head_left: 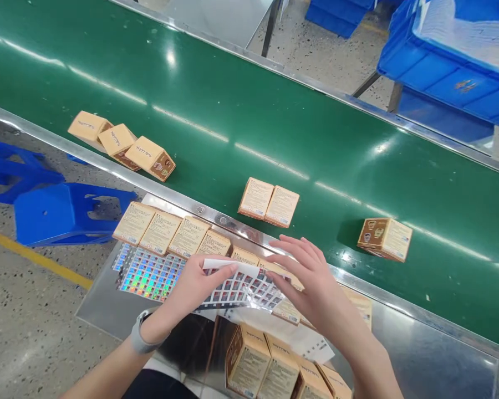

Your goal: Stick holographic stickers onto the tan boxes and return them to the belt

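The sticker sheet point(233, 291) lies between the two hands, above the metal table point(108, 302), its long axis running roughly left to right, with the left hand point(205, 280) nearer, pinching its upper left edge under the thumb. The right hand point(305, 271) arches over the sheet's right end beside the row of boxes point(160, 230), fingers spread and thumb reaching inward; whether its fingertips grip a sticker or nothing, I cannot tell.
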### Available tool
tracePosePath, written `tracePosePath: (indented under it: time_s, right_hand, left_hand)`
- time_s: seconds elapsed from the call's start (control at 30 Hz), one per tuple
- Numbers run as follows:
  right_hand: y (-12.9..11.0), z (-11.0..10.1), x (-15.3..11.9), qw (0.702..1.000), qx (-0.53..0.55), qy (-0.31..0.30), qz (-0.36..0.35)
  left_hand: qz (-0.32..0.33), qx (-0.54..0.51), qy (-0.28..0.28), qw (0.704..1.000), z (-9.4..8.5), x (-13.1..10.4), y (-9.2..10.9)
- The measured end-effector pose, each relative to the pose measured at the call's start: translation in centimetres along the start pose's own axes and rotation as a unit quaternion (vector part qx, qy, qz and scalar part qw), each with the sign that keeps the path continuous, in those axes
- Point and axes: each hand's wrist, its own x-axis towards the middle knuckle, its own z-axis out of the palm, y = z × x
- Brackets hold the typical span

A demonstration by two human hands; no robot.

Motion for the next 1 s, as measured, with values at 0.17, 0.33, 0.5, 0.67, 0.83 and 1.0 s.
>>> tracePosePath:
  time_s: [0.17, 0.33, 0.5, 0.67, 0.83, 1.0]
  right_hand:
    - [-0.5, 0.8, 0.1, 0.999, -0.039, -0.014, -0.026]
    - [-1.0, 1.1, 0.2, 0.998, -0.044, -0.029, -0.032]
    - [-2.1, 1.8, -0.2, 0.997, -0.067, -0.020, -0.036]
    - [-2.4, 1.5, -0.3, 0.995, -0.067, 0.028, -0.073]
    - [-1.4, 1.4, -0.8, 0.978, -0.142, 0.088, -0.121]
    - [-1.1, 1.3, -0.8, 0.988, -0.078, 0.117, -0.068]
  left_hand:
    - [0.037, -0.018, -0.018, 0.999, 0.6, -0.3, 0.0]
    - [0.048, 0.040, -0.027, 0.998, -0.3, 0.1, -0.2]
    - [0.286, 0.281, 0.030, 0.916, -1.4, 0.0, 1.2]
    - [0.321, 0.378, -0.064, 0.866, 0.0, -0.2, 2.7]
    - [0.230, 0.361, -0.063, 0.902, 1.3, 0.4, 3.4]
    - [0.205, 0.375, -0.080, 0.901, 1.7, 1.6, 4.2]
